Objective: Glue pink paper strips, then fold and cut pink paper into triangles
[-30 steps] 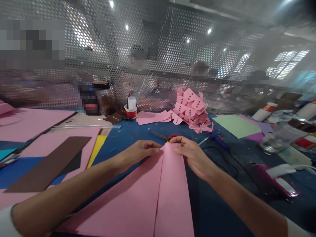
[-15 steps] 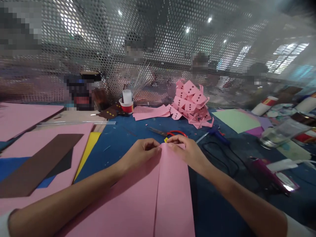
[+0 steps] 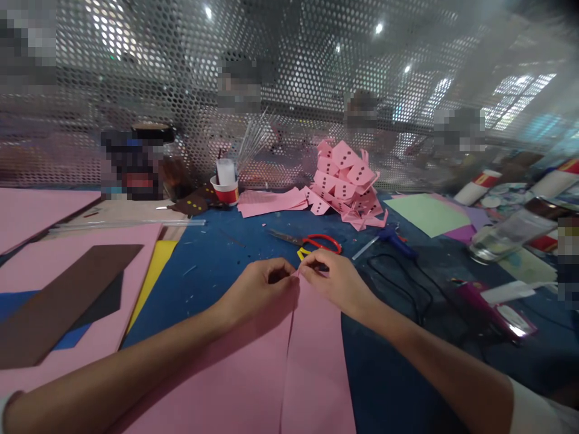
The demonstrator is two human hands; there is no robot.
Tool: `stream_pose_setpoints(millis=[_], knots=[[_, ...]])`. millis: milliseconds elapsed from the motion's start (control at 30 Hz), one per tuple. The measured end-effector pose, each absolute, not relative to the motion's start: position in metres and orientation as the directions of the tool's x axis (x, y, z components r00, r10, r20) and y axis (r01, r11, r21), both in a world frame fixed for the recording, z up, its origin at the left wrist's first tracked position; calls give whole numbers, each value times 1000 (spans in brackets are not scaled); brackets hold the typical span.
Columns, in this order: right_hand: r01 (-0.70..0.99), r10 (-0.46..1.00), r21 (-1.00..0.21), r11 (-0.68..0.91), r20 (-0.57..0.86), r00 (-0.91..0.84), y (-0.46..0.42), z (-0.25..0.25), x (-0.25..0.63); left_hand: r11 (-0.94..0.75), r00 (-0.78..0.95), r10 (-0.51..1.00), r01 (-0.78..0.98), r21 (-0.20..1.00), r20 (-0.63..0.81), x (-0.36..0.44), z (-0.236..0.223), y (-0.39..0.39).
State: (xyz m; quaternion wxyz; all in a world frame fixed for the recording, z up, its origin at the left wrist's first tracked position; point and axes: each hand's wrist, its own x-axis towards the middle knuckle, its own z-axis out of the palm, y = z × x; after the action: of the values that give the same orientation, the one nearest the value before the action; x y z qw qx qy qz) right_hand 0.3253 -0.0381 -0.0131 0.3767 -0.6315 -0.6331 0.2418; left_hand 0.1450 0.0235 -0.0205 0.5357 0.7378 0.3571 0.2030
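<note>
A large pink paper sheet (image 3: pixel 312 361) lies on the blue table (image 3: pixel 217 253) in front of me, with two flaps meeting along a centre seam. My left hand (image 3: pixel 260 289) pinches the far edge of the left flap, fingers curled closed. My right hand (image 3: pixel 332 280) pinches the far edge of the right flap, right beside the left hand. Just beyond my fingers lie red-handled scissors (image 3: pixel 312 241).
A pile of folded pink pieces with black dots (image 3: pixel 346 184) sits at the back, by a small red-and-white cup (image 3: pixel 225 190). Pink, brown and yellow sheets (image 3: pixel 67 289) lie left. A black cable (image 3: pixel 402 283), a purple tool (image 3: pixel 493 310), a green sheet (image 3: pixel 427 214) and cups lie right. Perforated metal screen behind.
Both hands have drawn nearer to me and closer together at the sheet's far edge, fingers curling tighter. The scissors now show fully beyond them.
</note>
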Motion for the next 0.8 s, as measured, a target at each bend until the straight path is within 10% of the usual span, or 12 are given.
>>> stream_pose_setpoints(millis=[800], knots=[[452, 992, -887, 91, 122, 39, -42, -14, 319, -459, 664, 734, 329, 826, 144, 142, -24, 22]])
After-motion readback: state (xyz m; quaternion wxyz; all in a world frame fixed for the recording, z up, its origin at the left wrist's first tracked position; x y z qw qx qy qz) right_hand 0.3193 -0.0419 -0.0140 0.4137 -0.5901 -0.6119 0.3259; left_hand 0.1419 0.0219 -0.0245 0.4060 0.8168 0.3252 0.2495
